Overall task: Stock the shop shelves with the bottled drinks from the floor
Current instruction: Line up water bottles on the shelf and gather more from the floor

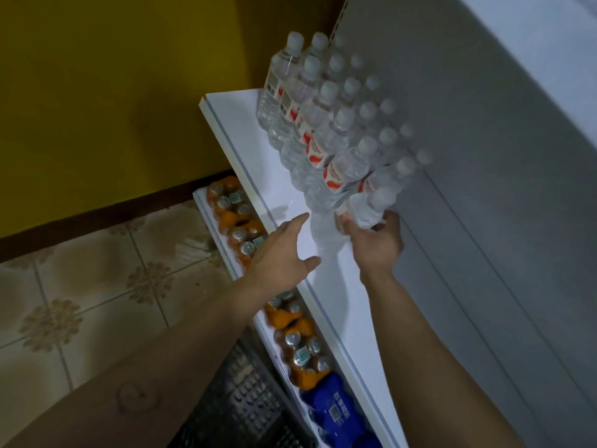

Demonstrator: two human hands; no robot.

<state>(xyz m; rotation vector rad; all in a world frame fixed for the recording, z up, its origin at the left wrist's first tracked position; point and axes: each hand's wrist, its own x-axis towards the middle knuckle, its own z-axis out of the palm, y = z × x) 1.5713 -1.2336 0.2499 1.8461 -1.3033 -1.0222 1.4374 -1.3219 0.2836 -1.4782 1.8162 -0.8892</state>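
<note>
Yellow wall [97,92] and tiled floor [80,286] on the left, a white shelf [239,130] partly stocked with water.

The left hand [281,257] hovers spread and holds nothing above the shelf's front edge. Right of it, rows of bottles [323,124] stand along the back edge. At their near end the right hand [374,240] curls round one tilted bottle [371,208]. If it is set down leaning or shoved in hard, it could topple its neighbours or roll off the front edge.

Bottles [326,124] in rows on upper shelf [245,150]; can packs [240,227] on shelf below.
</note>
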